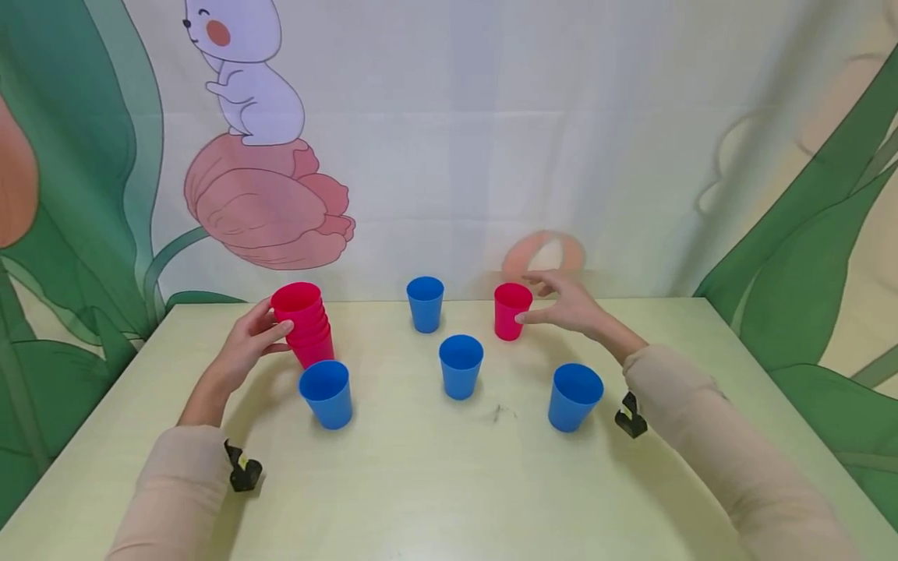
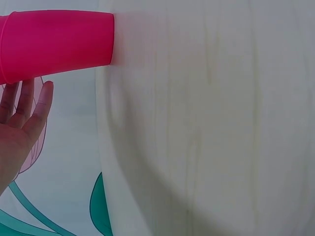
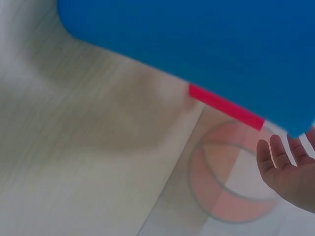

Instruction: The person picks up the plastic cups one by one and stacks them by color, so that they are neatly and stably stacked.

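At the left of the table, a stack of nested red cups (image 1: 309, 335) is held by my left hand (image 1: 245, 347), thumb on the near side and fingers behind. In the left wrist view the lowest red cup (image 2: 59, 42) lies across the top left, with fingers (image 2: 42, 105) beside it. My right hand (image 1: 568, 305) reaches to a single red cup (image 1: 510, 313) at the back; its thumb tip overlaps the cup's right side and its other fingers stretch out near the rim. In the right wrist view a blue cup (image 3: 197, 34) hides most of that red cup (image 3: 226, 107).
Blue cups stand upright at the back (image 1: 425, 305), in the middle (image 1: 460, 370), at the front left (image 1: 330, 397) and under the right forearm's inner side (image 1: 571, 401). A printed curtain (image 1: 421, 156) hangs behind the table (image 1: 421, 483). Each sleeve carries a black clip.
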The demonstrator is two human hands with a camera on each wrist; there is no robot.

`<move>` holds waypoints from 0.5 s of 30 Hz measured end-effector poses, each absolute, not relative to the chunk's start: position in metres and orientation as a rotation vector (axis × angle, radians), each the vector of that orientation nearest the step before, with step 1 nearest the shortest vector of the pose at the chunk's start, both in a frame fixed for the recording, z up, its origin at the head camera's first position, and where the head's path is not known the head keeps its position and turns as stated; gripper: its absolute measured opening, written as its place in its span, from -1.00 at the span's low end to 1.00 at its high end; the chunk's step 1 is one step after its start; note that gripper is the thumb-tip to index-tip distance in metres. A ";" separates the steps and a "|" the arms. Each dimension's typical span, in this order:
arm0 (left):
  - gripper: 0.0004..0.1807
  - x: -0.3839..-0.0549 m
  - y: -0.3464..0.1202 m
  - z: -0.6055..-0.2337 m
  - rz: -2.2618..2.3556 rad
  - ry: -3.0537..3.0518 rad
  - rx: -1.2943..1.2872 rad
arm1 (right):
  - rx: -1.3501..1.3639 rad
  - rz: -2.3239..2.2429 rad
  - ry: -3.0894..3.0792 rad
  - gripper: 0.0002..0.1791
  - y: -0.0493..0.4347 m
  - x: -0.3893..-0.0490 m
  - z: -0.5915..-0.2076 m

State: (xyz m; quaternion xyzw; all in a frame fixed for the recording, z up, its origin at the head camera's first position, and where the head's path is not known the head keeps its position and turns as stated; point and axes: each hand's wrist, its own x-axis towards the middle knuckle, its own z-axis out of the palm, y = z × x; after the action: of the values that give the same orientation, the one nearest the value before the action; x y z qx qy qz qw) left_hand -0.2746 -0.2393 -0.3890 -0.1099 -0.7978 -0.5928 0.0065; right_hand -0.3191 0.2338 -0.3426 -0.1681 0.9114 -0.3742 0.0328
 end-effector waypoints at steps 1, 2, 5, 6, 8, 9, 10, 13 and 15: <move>-0.30 -0.275 -0.239 -0.389 -1.858 -2.499 -0.341 | -0.508 -1.142 2.803 -0.11 0.235 -0.322 -0.346; -0.30 -0.275 -0.238 -0.389 -1.860 -2.503 -0.338 | -0.498 -1.136 2.798 -0.10 0.236 -0.326 -0.349; -0.30 -0.276 -0.237 -0.388 -1.863 -2.506 -0.339 | -0.472 -1.120 2.791 -0.08 0.241 -0.336 -0.356; -0.30 -0.276 -0.237 -0.388 -1.862 -2.507 -0.340 | -0.464 -1.118 2.791 -0.08 0.242 -0.339 -0.358; -0.30 -0.276 -0.237 -0.388 -1.860 -2.505 -0.344 | -0.460 -1.128 2.781 -0.08 0.245 -0.344 -0.362; -0.30 -0.276 -0.237 -0.388 -1.857 -2.504 -0.344 | -0.463 -1.139 2.774 -0.09 0.245 -0.346 -0.364; -0.30 -0.276 -0.238 -0.387 -1.855 -2.504 -0.344 | -0.461 -1.146 2.768 -0.09 0.246 -0.348 -0.366; -0.30 -0.275 -0.239 -0.387 -1.849 -2.507 -0.342 | -0.479 -1.161 2.745 -0.09 0.246 -0.354 -0.372; -0.31 -0.275 -0.240 -0.387 -1.848 -2.511 -0.338 | -0.474 -1.169 2.732 -0.10 0.246 -0.356 -0.375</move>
State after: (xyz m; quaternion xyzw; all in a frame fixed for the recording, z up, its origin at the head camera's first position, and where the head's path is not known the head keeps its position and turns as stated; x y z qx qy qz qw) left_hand -0.2751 -0.2399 -0.3870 -0.1079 -0.8008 -0.5892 0.0027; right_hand -0.3564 0.2457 -0.3753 -0.1572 0.9059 -0.3876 0.0662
